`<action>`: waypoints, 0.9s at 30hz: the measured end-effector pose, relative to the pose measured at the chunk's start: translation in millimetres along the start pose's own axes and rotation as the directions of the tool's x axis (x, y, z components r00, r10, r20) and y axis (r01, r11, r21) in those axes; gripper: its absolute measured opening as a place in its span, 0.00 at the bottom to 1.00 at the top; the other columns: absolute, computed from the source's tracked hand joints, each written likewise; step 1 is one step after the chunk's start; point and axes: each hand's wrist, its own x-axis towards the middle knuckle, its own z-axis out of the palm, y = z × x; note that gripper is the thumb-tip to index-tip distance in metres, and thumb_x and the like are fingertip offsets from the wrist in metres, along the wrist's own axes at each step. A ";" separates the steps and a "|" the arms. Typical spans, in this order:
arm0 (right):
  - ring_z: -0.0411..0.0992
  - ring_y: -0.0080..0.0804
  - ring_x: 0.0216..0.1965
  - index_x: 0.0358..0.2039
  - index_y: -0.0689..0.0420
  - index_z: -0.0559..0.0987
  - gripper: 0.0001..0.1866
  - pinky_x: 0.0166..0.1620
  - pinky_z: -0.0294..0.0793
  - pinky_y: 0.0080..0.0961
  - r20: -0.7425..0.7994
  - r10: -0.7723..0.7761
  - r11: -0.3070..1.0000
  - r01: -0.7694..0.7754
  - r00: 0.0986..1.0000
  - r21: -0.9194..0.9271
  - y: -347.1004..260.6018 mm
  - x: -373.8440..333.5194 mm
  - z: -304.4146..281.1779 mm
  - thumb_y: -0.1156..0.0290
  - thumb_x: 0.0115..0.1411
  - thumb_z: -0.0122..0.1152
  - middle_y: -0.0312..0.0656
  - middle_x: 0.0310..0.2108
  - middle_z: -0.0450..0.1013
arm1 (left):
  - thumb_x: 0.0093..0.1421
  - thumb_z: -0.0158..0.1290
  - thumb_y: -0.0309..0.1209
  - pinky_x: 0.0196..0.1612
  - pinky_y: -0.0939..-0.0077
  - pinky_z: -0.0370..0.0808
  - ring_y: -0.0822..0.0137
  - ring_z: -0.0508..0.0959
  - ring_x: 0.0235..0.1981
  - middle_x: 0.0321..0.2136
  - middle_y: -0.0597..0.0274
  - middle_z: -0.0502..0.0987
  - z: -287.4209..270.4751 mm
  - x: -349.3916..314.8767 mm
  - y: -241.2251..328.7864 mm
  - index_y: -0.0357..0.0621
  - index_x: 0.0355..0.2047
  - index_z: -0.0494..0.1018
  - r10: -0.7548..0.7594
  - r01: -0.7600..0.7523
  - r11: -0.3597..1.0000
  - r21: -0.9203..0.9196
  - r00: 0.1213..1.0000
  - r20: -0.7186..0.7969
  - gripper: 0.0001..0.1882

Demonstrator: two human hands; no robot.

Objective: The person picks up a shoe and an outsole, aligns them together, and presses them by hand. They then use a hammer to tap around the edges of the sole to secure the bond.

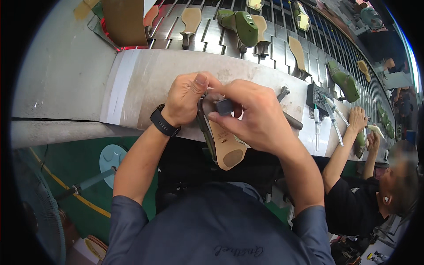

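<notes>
Shoe [225, 142] is in both hands, just off the counter [145, 75] edge, sole up, toe end toward the body; likely puts the heel end within reach of both hands. Left hand [183, 100]: grip pinching the heel end, probably to steady it, fingertips partly hidden. Right hand [259, 113]: grip curled round a dark block [224, 107], maybe the heel. Hammer [293, 121] lies on the counter nearby, presumably for quick pickup.

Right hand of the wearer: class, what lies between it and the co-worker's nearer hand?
Beyond the right hand, the head view shows a hammer-like tool, then a dark block and several syringes.
</notes>
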 end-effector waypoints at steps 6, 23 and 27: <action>0.78 0.36 0.24 0.41 0.61 0.85 0.18 0.27 0.76 0.29 -0.064 -0.266 0.951 0.251 0.962 -0.178 -14.8 -19.7 4.1 0.78 0.49 0.81 0.43 0.27 0.79 | 0.79 0.36 0.58 0.47 0.70 0.74 0.65 0.79 0.39 0.33 0.55 0.82 -4.8 -13.1 -8.3 0.33 0.36 0.82 0.099 -0.089 0.992 0.092 0.989 -0.110 0.39; 0.73 0.29 0.22 0.42 0.66 0.84 0.17 0.25 0.73 0.26 -0.158 -0.392 0.882 0.322 0.906 -0.345 3.6 -5.0 50.9 0.80 0.50 0.74 0.39 0.26 0.75 | 0.76 0.19 0.65 0.45 0.67 0.76 0.62 0.79 0.38 0.35 0.51 0.81 -9.3 -19.8 -10.6 0.35 0.35 0.82 0.151 -0.112 0.966 0.231 0.976 -0.159 0.50; 0.72 0.29 0.22 0.43 0.67 0.84 0.18 0.25 0.73 0.26 -0.185 -0.409 0.879 0.332 0.894 -0.341 6.1 -2.9 55.2 0.80 0.49 0.74 0.39 0.27 0.75 | 0.76 0.20 0.65 0.45 0.67 0.75 0.62 0.79 0.38 0.35 0.51 0.81 -12.0 -18.8 -9.8 0.35 0.35 0.82 0.154 -0.117 0.966 0.230 0.977 -0.149 0.50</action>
